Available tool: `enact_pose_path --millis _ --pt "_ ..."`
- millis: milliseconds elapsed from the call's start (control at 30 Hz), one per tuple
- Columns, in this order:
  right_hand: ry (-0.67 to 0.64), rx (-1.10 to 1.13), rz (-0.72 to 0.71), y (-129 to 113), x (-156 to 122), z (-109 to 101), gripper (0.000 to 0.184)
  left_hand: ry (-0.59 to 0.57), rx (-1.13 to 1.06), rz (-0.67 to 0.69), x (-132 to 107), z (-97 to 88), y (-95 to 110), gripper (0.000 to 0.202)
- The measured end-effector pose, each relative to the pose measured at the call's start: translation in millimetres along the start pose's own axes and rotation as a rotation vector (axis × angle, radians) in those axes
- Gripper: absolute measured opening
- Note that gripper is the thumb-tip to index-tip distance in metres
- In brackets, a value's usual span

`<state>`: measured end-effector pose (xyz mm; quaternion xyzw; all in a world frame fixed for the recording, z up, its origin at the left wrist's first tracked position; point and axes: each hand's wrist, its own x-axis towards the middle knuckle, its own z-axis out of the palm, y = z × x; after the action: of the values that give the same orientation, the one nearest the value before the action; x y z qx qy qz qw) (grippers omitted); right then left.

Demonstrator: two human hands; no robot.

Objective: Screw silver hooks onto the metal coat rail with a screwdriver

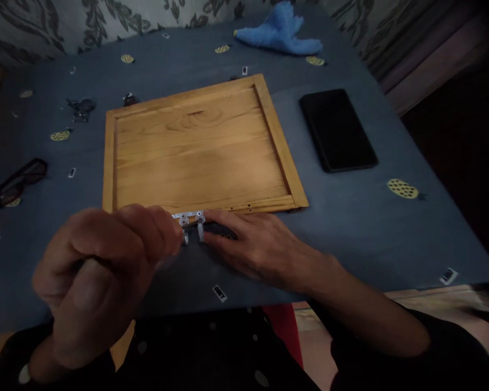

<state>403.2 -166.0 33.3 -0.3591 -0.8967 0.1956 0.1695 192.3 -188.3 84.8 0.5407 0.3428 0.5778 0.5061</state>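
A framed wooden panel [191,146] lies flat on the table, its near edge towards me. At that edge sits a silver metal hinge [191,218] with screw heads and curved parts hanging over the front. My right hand [255,244] pinches the hinge's right end between thumb and index finger. Close to the camera, my left hand [110,266] is closed in a fist just left of the hinge and covers part of it. Whatever the fist holds is hidden inside it. Two small dark holes show in the frame, right of the hinge.
Right of the panel lies a black phone or tablet [338,130]. A blue cloth [279,30] lies at the back. On the left are dark-framed glasses [18,182] and small metal parts [80,108]. The patterned tablecloth [411,233] ends at the right and front edges.
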Motion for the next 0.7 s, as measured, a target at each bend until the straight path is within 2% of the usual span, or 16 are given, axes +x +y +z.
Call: enact_pose_path --millis 33,100,333,433,533,700 --pt "0.002 0.008 0.001 0 0 0 0.044 -0.022 0.116 -0.007 13 8.6 -1 0.036" --pt "0.009 0.009 -0.006 0 0 -1 0.044 -0.109 0.177 0.036 25 18.9 0 0.042" --pt "0.03 -0.074 -0.077 3 -3 3 0.029 -0.044 0.215 0.027 24 23.5 2 0.051" --pt "0.031 -0.113 -0.096 4 -4 5 0.029 0.037 0.292 -0.011 21 24.9 5 0.055" --pt "0.031 -0.133 -0.112 4 -4 5 0.029 0.042 0.338 0.01 19 26.5 7 0.05" --pt "-0.006 -0.122 -0.106 3 -2 2 0.032 0.054 0.175 -0.041 30 34.0 5 0.051"
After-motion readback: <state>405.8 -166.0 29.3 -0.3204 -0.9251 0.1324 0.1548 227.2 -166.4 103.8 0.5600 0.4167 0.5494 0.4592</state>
